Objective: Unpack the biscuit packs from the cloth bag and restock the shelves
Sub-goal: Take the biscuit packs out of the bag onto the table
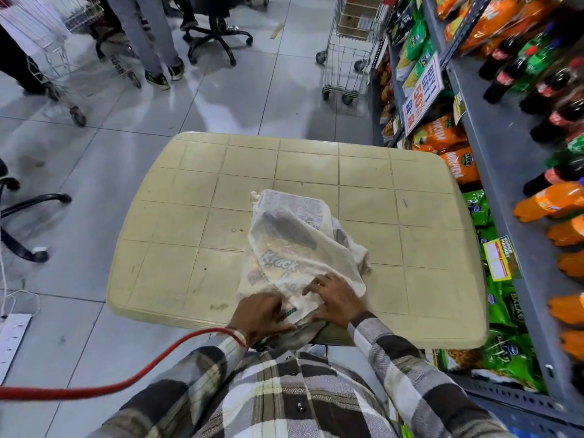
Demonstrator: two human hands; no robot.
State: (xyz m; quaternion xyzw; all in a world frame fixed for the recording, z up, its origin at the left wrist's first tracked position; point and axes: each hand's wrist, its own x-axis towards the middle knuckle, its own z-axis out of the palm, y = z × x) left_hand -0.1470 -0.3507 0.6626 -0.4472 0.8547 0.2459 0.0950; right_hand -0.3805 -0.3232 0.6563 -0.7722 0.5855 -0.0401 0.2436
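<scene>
**Position.** The cloth bag (294, 248) lies on the near middle of the beige table (177, 216). Its mouth end hangs over the near edge, against the person's body. Biscuit packs (286, 267) show through the thin cloth; none is out yet.

**Hands.** The left hand (264, 314) has its fingers curled at the bag's mouth, gripping cloth beside a green-printed pack edge. The right hand (336, 303) lies on top of the bag with fingers spread. Whether its thumb pinches the cloth cannot be told.

**Risks.**
- The overhanging mouth could let packs slide out and drop to the floor once it is opened.
- Downward pressure from the right hand could crush biscuits.
- The red cable (142, 368) runs up to the left wrist and could snag or drag during a reach.

**Surroundings.** The shelves (505, 191) stand just to the right of the table, already crowded with bottles (550, 200) and snack bags (502, 308), so free space looks scarce. A trolley (347, 58) stands at the far end of the shelves. An office chair (215, 36) stands far left.
</scene>
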